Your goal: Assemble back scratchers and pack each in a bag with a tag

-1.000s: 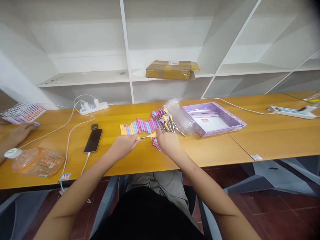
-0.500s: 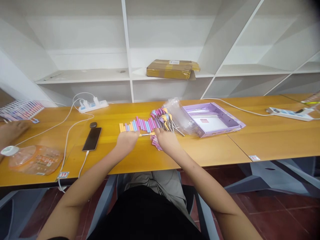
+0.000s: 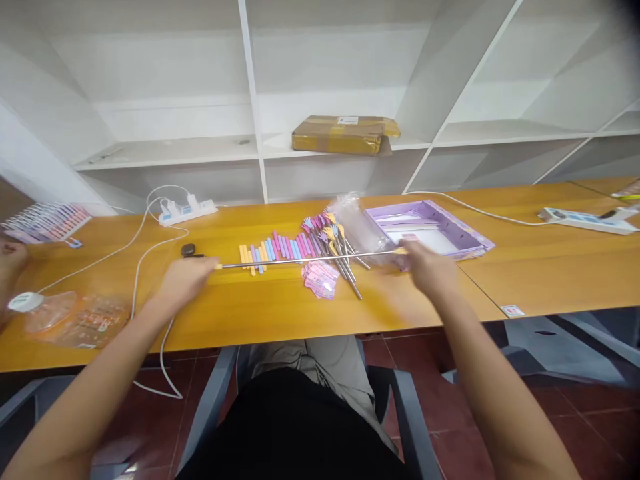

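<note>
A thin metal rod (image 3: 300,261), pulled out long, stretches level over the table between my two hands. My left hand (image 3: 186,280) is closed round its yellow left end. At the right end, my right hand (image 3: 425,267), somewhat blurred, grips a yellow part. Beneath the rod lies a row of yellow, blue, pink and purple sticks (image 3: 285,249). Beside them is a pile of metal rods with small coloured hand-shaped tips (image 3: 327,233). Pink cards (image 3: 321,279) lie in front of the pile. My left hand covers most of the phone.
An open purple box (image 3: 465,241) and clear plastic wrap (image 3: 355,227) lie at the right. Power strips (image 3: 187,212), cables, an orange bottle (image 3: 75,319) and a rack of pens (image 3: 50,221) are around. Another person's hand (image 3: 11,260) shows far left. A carton (image 3: 345,135) sits on the shelf.
My hands have moved far apart, left and right, and the rod between them has become much longer. The sticks and cards are now uncovered. The other person's hand has moved left.
</note>
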Tool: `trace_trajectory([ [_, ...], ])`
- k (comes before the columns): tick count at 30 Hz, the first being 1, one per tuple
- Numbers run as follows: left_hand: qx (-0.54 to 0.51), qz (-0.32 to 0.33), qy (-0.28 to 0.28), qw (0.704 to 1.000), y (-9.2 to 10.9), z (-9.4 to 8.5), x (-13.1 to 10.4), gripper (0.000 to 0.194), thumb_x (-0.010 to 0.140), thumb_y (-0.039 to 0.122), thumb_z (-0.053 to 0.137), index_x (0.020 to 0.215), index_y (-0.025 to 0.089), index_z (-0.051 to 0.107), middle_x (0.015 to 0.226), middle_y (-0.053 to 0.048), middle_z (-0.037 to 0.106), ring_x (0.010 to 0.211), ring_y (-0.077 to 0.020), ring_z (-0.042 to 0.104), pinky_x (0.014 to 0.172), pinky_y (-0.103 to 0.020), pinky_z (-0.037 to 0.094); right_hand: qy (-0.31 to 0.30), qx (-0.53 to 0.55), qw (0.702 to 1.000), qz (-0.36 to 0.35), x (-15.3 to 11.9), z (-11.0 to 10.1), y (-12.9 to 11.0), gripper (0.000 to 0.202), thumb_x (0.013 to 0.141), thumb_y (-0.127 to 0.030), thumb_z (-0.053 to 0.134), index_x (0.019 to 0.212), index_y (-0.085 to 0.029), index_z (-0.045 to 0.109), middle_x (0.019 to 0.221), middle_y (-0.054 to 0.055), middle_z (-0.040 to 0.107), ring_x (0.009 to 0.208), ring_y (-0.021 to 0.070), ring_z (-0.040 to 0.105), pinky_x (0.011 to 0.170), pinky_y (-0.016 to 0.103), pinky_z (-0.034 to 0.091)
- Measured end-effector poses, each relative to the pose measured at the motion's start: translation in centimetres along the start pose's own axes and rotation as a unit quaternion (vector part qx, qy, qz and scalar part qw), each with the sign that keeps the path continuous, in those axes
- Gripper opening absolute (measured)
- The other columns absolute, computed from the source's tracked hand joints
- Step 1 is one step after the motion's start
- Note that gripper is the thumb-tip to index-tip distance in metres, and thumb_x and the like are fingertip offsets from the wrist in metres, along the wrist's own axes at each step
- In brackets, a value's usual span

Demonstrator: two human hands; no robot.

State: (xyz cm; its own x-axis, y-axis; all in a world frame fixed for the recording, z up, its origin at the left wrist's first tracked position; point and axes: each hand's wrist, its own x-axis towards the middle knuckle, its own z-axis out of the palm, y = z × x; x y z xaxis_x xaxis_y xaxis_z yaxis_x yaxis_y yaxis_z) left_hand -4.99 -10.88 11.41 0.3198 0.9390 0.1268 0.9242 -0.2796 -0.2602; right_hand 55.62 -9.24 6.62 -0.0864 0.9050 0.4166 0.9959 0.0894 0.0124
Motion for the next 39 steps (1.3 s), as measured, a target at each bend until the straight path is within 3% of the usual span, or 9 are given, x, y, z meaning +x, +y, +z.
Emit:
trace_trajectory([
  [2,0.002,0.008,-0.011,1.000,-2.1,0.4,-1.1,0.025,0.103,0.019,0.048,0.101,0.021,0.073,0.095,-0.014,0.080,0.090,-0.0325,0.077,0.067,-0.034,0.044,0.001,0.013,1.000,0.002,-0.8,0.5,4.2,0.046,0.101,-0.013,0.047,0.140,-0.019,0.071,0.121,0.014,0.082,0.085,0.0244,0.075,0.062,0.031,0.039],
  [5,-0.006,0.016,-0.034,0.999,-2.8,1.1,-1.6,0.027,0.100,0.016,0.048,0.102,0.022,0.074,0.099,-0.014,0.081,0.090,-0.0335,0.077,0.067,-0.036,0.045,-0.050,0.028,0.998,0.000,-1.7,0.9,6.7,0.051,0.097,-0.009,0.046,0.141,-0.020,0.069,0.113,0.011,0.083,0.081,0.0234,0.072,0.060,0.031,0.033],
  [14,0.022,-0.006,-0.039,0.999,-0.9,0.3,-1.1,0.027,0.102,0.021,0.047,0.101,0.022,0.074,0.099,-0.013,0.081,0.094,-0.0334,0.079,0.065,-0.034,0.042,-0.139,0.061,0.988,0.034,-1.2,-0.1,6.3,0.053,0.097,-0.012,0.046,0.145,-0.019,0.066,0.112,0.013,0.081,0.084,0.0258,0.071,0.062,0.032,0.037],
  [19,0.031,-0.020,-0.079,0.996,-0.3,-0.3,-1.4,0.028,0.101,0.019,0.046,0.103,0.021,0.074,0.100,-0.014,0.082,0.090,-0.0337,0.078,0.064,-0.035,0.040,-0.101,0.029,0.991,0.087,-1.6,-0.3,5.1,0.045,0.110,-0.029,0.045,0.150,-0.016,0.062,0.132,0.022,0.077,0.098,0.0308,0.074,0.072,0.034,0.045],
  [25,0.021,-0.002,-0.061,0.998,1.6,-0.2,-1.0,0.028,0.105,0.030,0.049,0.104,0.020,0.074,0.099,-0.014,0.081,0.093,-0.0323,0.078,0.066,-0.034,0.042,-0.106,-0.046,0.977,0.181,-1.2,0.1,3.4,0.045,0.111,-0.023,0.041,0.146,-0.007,0.064,0.117,0.029,0.077,0.098,0.0356,0.075,0.075,0.040,0.044],
  [31,0.036,-0.096,-0.106,0.989,2.4,-0.9,0.8,0.033,0.103,0.028,0.048,0.101,0.020,0.079,0.094,-0.017,0.081,0.090,-0.0368,0.079,0.068,-0.036,0.046,-0.119,-0.068,0.976,0.172,0.5,0.9,3.6,0.040,0.109,-0.018,0.042,0.140,-0.004,0.065,0.106,0.029,0.079,0.092,0.0339,0.074,0.073,0.039,0.039],
  [34,0.037,-0.080,-0.121,0.989,4.5,-1.5,2.7,0.034,0.104,0.025,0.046,0.106,0.020,0.080,0.094,-0.018,0.081,0.091,-0.0366,0.080,0.073,-0.038,0.050,-0.124,-0.084,0.975,0.164,2.0,0.5,0.3,0.033,0.106,-0.013,0.045,0.130,-0.006,0.066,0.100,0.025,0.079,0.086,0.0312,0.074,0.070,0.036,0.039],
  [36,0.021,-0.051,-0.127,0.990,7.6,-2.0,4.3,0.035,0.105,0.021,0.045,0.110,0.019,0.080,0.098,-0.019,0.081,0.094,-0.0356,0.080,0.076,-0.038,0.053,-0.128,-0.076,0.978,0.145,2.9,-0.1,-4.7,0.029,0.104,-0.009,0.045,0.125,-0.008,0.065,0.097,0.021,0.079,0.085,0.0298,0.075,0.068,0.033,0.041],
  [39,-0.031,-0.031,-0.121,0.992,13.1,-2.7,6.6,0.039,0.103,0.012,0.042,0.113,0.015,0.079,0.100,-0.021,0.080,0.098,-0.0345,0.080,0.077,-0.038,0.055,-0.118,-0.049,0.989,0.071,3.6,-1.4,-14.1,0.026,0.104,-0.006,0.044,0.121,-0.010,0.063,0.094,0.018,0.078,0.084,0.0277,0.078,0.065,0.029,0.045],
])
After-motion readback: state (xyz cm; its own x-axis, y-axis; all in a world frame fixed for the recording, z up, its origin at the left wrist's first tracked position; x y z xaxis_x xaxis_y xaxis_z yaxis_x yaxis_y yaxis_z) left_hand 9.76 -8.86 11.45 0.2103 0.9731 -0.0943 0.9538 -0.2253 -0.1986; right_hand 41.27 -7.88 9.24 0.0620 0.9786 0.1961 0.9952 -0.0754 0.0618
